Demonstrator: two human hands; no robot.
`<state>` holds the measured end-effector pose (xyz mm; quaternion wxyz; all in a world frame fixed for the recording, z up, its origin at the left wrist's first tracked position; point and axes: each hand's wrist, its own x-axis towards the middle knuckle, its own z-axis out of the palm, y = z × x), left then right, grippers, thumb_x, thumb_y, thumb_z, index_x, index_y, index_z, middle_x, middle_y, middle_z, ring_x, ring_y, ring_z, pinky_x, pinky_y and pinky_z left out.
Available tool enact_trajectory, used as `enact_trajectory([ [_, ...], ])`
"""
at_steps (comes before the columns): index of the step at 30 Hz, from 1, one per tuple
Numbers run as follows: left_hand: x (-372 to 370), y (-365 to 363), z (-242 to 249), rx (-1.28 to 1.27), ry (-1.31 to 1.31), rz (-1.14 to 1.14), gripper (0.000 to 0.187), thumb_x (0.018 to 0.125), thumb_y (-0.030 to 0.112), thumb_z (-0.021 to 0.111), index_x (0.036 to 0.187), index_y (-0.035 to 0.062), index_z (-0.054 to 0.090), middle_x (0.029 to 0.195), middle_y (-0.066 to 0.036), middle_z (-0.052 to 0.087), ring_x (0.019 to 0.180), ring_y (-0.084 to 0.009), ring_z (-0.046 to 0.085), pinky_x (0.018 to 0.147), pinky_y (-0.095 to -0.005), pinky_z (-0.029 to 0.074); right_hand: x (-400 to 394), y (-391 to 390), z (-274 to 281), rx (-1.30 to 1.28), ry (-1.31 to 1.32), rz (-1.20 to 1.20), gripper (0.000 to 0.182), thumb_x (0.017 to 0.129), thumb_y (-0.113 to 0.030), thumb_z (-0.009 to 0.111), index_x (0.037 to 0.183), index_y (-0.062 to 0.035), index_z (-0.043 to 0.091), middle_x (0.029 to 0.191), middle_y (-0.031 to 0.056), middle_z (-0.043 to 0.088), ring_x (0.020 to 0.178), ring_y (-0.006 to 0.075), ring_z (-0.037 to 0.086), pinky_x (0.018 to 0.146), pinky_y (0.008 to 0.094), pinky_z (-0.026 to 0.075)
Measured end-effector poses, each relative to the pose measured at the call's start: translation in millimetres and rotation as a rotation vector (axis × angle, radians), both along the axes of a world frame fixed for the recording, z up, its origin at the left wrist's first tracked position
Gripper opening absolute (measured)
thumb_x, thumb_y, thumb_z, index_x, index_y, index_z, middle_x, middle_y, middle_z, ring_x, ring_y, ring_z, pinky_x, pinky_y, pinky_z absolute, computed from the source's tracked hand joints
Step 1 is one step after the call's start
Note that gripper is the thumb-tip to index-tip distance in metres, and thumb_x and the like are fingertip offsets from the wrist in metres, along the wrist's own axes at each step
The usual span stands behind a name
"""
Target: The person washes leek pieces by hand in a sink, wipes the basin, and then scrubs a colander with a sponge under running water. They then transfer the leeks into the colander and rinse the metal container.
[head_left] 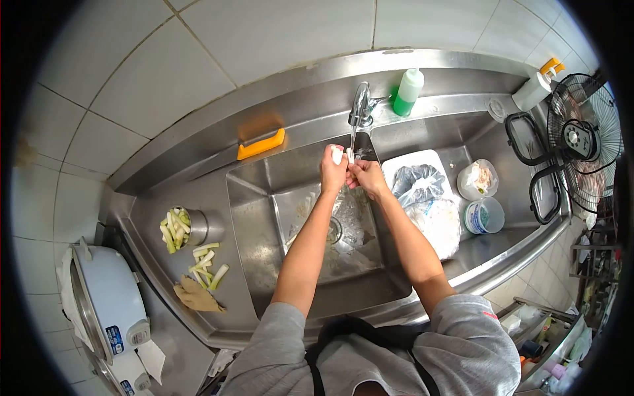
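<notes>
Over the left basin of the steel sink (249, 251), my two hands are together just below the running faucet (360, 109). My left hand (333, 173) is closed around a short white piece of leek stalk (337, 155), whose end shows at the thumb. My right hand (368, 177) is beside it, fingers pinched at another white bit in the water stream. Whether that is the same stalk I cannot make out. On the left drainboard, a metal container (207, 226) lies on its side with cut leek stalks (174, 228) at its mouth. More loose stalks (208, 266) lie near it.
A crumpled brown piece (197, 296) lies near the stalks. An orange-yellow handled object (261, 144) rests behind the basin. A green soap bottle (408, 92) stands right of the faucet. The right basin holds a white tray (415, 160) with bags, and tubs (484, 216). A fan (581, 135) stands right.
</notes>
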<state>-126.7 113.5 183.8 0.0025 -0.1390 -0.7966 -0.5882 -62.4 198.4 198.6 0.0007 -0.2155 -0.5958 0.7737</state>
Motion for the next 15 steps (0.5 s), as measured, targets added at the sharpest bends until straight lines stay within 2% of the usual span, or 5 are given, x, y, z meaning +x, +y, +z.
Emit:
enact_trajectory([
  [4,-1.3,-1.0,8.7,0.061,-0.097,-0.01,0.014,0.073,0.004,0.054,0.086,0.0029,0.048,0.07,-0.007,0.054,0.056,-0.0131,0.051,0.054,-0.0273,0.043,-1.0,1.8,-0.9,-0.143,-0.008,-0.021,0.019,0.084,-0.009,0.043,0.081,0.0049,0.055,0.063,0.0065,0.054,0.05,0.0111,0.052,0.043,0.0217,0.044],
  [7,0.3,-3.9,15.2,0.117,-0.223,-0.034,0.017,0.072,0.003,0.054,0.089,0.0031,0.049,0.072,-0.007,0.055,0.059,-0.0134,0.052,0.055,-0.0281,0.043,-3.4,0.6,-5.4,0.017,-0.035,-0.027,0.018,0.083,-0.009,0.043,0.082,0.0048,0.055,0.062,0.0062,0.054,0.049,0.011,0.052,0.042,0.0226,0.044],
  [9,-1.9,-4.7,17.0,0.034,-0.2,-0.07,0.019,0.071,0.002,0.055,0.09,0.0032,0.05,0.075,-0.007,0.057,0.064,-0.0152,0.054,0.058,-0.029,0.044,-4.7,-1.8,-3.0,0.296,-0.058,-0.026,0.017,0.082,-0.008,0.045,0.082,0.0051,0.056,0.06,0.0059,0.054,0.045,0.011,0.051,0.04,0.0234,0.044],
  [12,-3.3,-4.0,15.8,-0.036,-0.073,-0.05,0.021,0.07,0.002,0.056,0.09,0.003,0.051,0.077,-0.008,0.057,0.067,-0.0163,0.054,0.061,-0.0289,0.044,-1.7,-8.1,6.1,0.434,-0.066,-0.065,0.017,0.08,-0.008,0.047,0.081,0.0058,0.057,0.056,0.0057,0.054,0.042,0.011,0.05,0.038,0.0236,0.043],
  [15,-3.1,-2.8,15.1,-0.062,-0.061,-0.038,0.022,0.069,0.002,0.057,0.09,0.0032,0.051,0.077,-0.009,0.058,0.069,-0.017,0.054,0.063,-0.0287,0.044,-3.4,-8.4,2.2,0.438,-0.074,-0.071,0.017,0.078,-0.008,0.049,0.076,0.0066,0.057,0.053,0.0071,0.054,0.041,0.0118,0.053,0.038,0.0255,0.044],
])
